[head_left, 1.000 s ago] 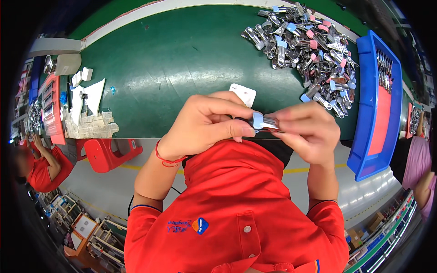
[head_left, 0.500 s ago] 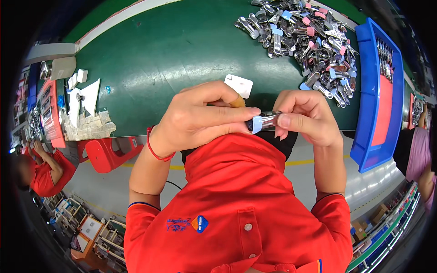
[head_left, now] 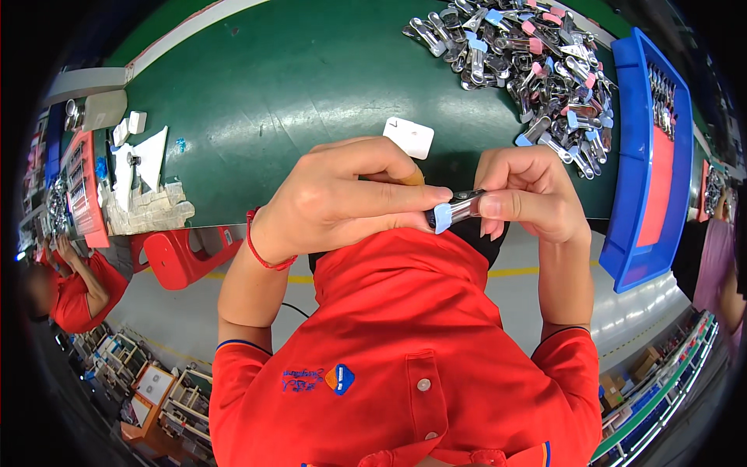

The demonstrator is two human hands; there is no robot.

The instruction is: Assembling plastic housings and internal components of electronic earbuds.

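In front of my waist, both hands hold one shiny metal clip (head_left: 459, 210) with a light-blue end piece and a dark tip. My left hand (head_left: 346, 191) pinches the blue end between thumb and forefinger. A yellowish cover (head_left: 412, 178) shows on one of its fingers. The thumb and fingers of my right hand (head_left: 531, 198) close on the clip's other end and partly hide it. Just beyond my hands, a white card (head_left: 408, 138) lies on the green table (head_left: 296, 86).
A heap of similar metal clips (head_left: 537, 74), some with blue or pink ends, covers the far right. Beside it stands a blue tray (head_left: 629, 226) with a pink lining and rows of clips. White pieces (head_left: 148, 159) lie at left, near a red stool (head_left: 183, 261) and a seated person (head_left: 89, 284).
The clip and both hands have shifted very slightly to the right, with the grip unchanged. The view has tilted a little.
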